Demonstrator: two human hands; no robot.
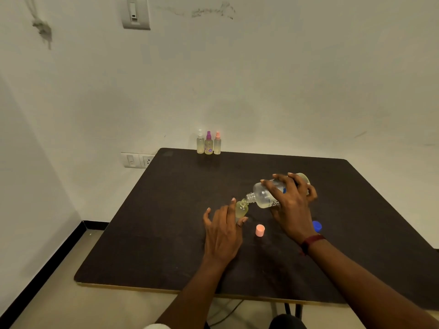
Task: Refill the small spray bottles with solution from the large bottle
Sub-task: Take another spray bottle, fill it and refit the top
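My right hand (291, 205) grips the large clear bottle (266, 194), tipped on its side with its open neck pointing left and down. Its mouth meets the open top of a small uncapped spray bottle (241, 208) holding yellowish liquid. My left hand (223, 230) holds that small bottle upright on the dark table (166, 233). A pink cap (260, 230) stands on the table between my hands. A blue cap (317, 226) lies behind my right wrist.
Three capped small spray bottles, white-topped (200, 142), purple-topped (208, 143) and pink-topped (217, 143), stand in a row at the table's far edge against the wall. A wall socket (139, 160) sits left of the table. Cables hang under the near edge.
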